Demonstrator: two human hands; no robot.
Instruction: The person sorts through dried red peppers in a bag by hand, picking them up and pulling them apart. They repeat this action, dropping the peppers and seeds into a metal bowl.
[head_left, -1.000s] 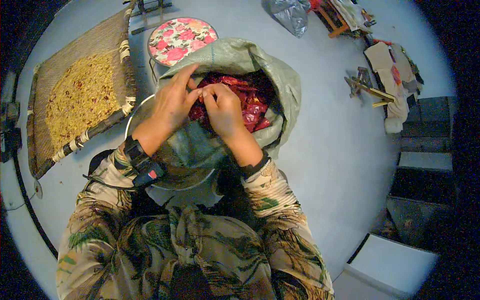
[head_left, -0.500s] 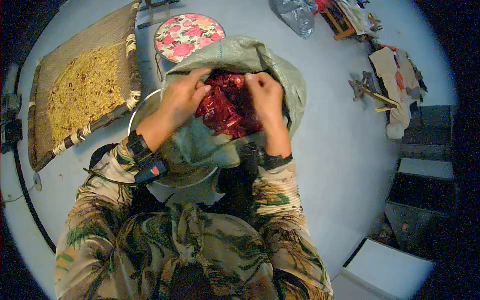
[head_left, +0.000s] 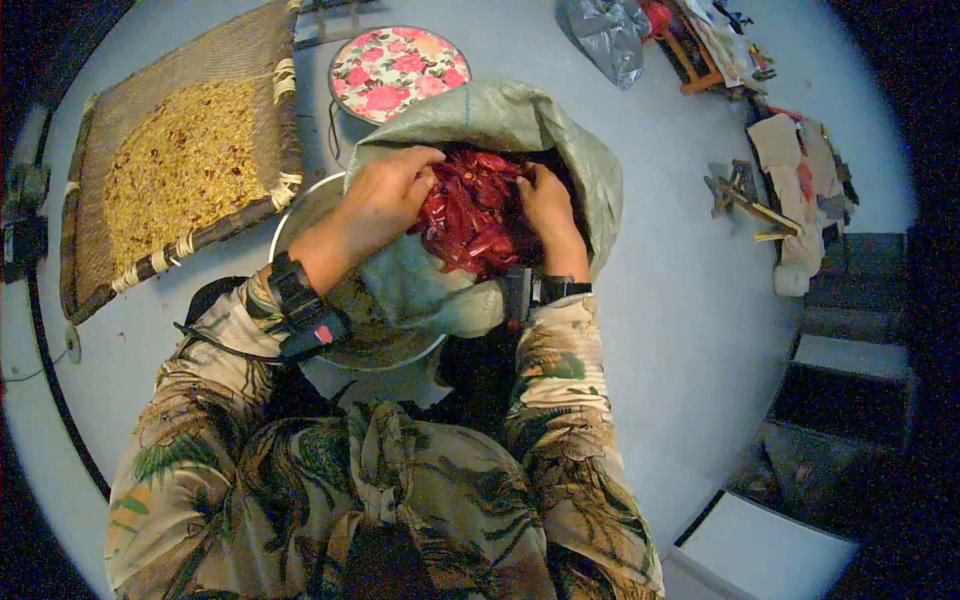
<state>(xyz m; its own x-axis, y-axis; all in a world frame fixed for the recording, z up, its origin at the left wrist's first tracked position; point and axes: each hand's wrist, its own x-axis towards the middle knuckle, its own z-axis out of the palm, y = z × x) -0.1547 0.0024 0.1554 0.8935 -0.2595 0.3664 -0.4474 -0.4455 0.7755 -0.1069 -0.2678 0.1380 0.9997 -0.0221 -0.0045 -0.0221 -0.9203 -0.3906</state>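
Glossy dried red chili peppers (head_left: pixel 470 215) lie heaped in the mouth of a pale green woven sack (head_left: pixel 480 112), whose edge is folded back. My left hand (head_left: pixel 390 188) is at the left side of the heap, thumb and fingers closed on chili peppers. On the opposite side, my right hand (head_left: pixel 553 212) pinches chili peppers between thumb and fingers, close to the sack's inner wall. Parts of both hands' fingertips are hidden among the peppers. Below the sack's left side is a wide round basin (head_left: pixel 275 235), partly covered by the sack.
A framed mesh sieve (head_left: pixel 185 80) with yellow seeds (head_left: pixel 185 170) and red bits lies at left. Beyond the sack stands a round floral-topped stool (head_left: pixel 400 72). A grey plastic bag (head_left: pixel 605 40) and a small wooden stand (head_left: pixel 745 200) are on the floor at right.
The whole view has shifted slightly right and down. My right hand has lowered against the chili peppers, and the heap between my hands has changed shape.
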